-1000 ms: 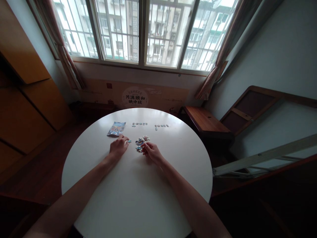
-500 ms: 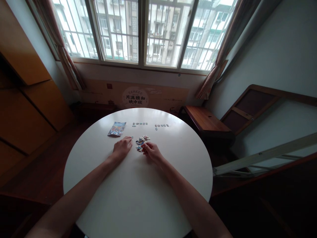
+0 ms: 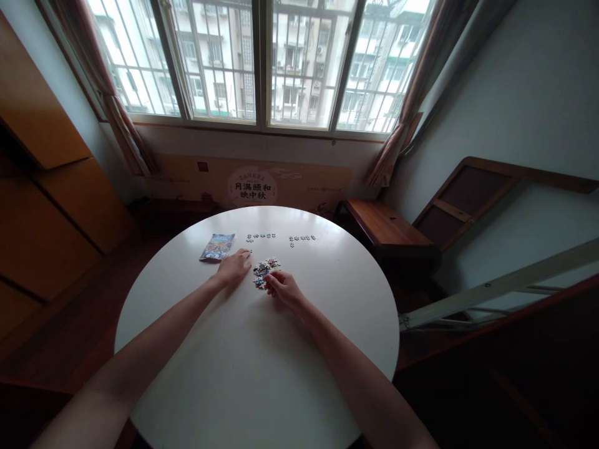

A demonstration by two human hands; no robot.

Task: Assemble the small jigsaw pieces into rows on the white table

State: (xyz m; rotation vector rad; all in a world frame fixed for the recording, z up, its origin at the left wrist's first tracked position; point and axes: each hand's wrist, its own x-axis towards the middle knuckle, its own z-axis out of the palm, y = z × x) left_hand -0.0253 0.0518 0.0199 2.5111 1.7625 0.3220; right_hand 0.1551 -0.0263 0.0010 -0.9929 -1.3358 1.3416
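A small pile of jigsaw pieces (image 3: 264,267) lies in the middle of the round white table (image 3: 224,368). My left hand (image 3: 235,267) is to the left of it, with a single jigsaw piece (image 3: 251,251) at its fingertips. At the pile's near right edge is my right hand (image 3: 284,288), thumb and forefinger pinched together at a piece; the fingers partly cover it. Beyond the pile, small pieces lie in two groups, a left row (image 3: 262,236) and a right row (image 3: 303,238), each with one piece just below its left end.
A colourful printed packet (image 3: 217,247) lies on the table left of my left hand. Behind the table are a printed cardboard panel (image 3: 299,178) and barred windows. A wooden bench (image 3: 388,224) stands at the right, a wooden cabinet (image 3: 42,218) at the left.
My left hand has moved slightly away from me across the table, and the piece at its fingertips went with it. My right hand stays at the pile. The view has shifted a little.
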